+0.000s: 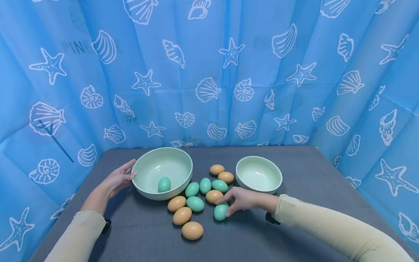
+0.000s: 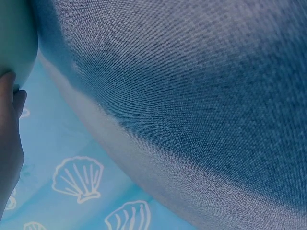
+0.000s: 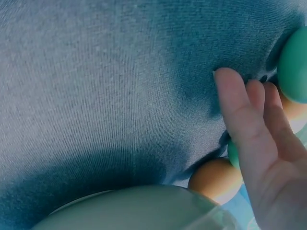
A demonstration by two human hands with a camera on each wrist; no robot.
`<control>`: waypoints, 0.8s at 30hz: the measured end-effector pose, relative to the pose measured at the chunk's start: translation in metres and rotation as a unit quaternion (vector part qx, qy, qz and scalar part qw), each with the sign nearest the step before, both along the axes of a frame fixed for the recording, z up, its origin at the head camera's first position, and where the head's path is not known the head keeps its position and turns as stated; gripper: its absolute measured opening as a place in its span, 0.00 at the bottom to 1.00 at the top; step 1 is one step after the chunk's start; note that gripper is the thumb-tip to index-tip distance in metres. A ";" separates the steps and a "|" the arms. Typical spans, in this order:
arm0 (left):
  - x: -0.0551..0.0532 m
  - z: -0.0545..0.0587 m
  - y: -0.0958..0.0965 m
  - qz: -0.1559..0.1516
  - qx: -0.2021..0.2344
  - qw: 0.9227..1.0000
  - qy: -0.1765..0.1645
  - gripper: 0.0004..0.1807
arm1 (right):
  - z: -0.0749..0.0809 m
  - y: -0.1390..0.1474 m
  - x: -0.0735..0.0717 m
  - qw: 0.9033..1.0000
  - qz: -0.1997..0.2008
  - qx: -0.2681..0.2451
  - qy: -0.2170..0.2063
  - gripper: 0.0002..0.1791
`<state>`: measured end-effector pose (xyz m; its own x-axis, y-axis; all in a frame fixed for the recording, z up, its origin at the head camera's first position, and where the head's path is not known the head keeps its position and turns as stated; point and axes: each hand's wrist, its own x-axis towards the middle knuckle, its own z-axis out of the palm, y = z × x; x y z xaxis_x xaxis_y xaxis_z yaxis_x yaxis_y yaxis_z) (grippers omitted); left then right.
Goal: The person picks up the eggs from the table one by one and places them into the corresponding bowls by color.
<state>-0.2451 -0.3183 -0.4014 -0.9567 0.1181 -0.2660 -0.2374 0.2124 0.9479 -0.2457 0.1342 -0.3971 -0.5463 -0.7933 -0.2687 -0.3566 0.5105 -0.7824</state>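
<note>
1. Currently the green egg (image 1: 220,213) is low at the table (image 1: 248,233), pinched by thumb and index of the right hand (image 1: 243,199), just beside a brown egg (image 1: 212,195). Can't tell if it's lifted.
2. Advice: light pinch, squarely on the sides; straight lift should avoid rolling the neighbour.
3. Large bowl (image 1: 163,163): second green egg (image 1: 164,184) inside. Left hand (image 1: 117,180) unclenched, extended fingers against its outer wall; low pressure there should prevent sliding.
4. Small bowl (image 1: 258,174), over right: only glossy inside shows.
5. Loose eggs (image 1: 195,204), green and brown, lie between and in front of the bowls.
</note>
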 end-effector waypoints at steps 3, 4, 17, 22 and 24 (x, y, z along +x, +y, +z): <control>0.000 -0.001 -0.001 0.001 0.002 1.000 0.000 0.41 | -0.002 -0.002 0.000 1.000 0.004 -0.007 0.006 0.25; 0.000 -0.001 -0.001 0.001 0.002 1.000 0.000 0.41 | -0.001 -0.002 0.000 1.000 0.008 -0.010 0.010 0.25; 0.000 -0.003 -0.002 -0.002 0.000 1.000 0.009 0.41 | 0.000 -0.008 0.005 0.999 -0.009 -0.019 0.032 0.22; 0.001 -0.002 -0.001 -0.002 0.007 1.000 0.010 0.41 | 0.002 -0.009 0.007 0.999 -0.021 -0.017 0.025 0.20; 0.001 -0.002 -0.001 -0.003 0.008 1.000 0.010 0.41 | 0.003 -0.009 0.007 0.999 -0.033 -0.012 0.018 0.20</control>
<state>-0.2436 -0.3189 -0.4034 -0.9610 0.1273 -0.2456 -0.2179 0.1987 0.9555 -0.2385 0.1254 -0.3938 -0.6068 -0.7614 -0.2280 -0.3516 0.5144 -0.7822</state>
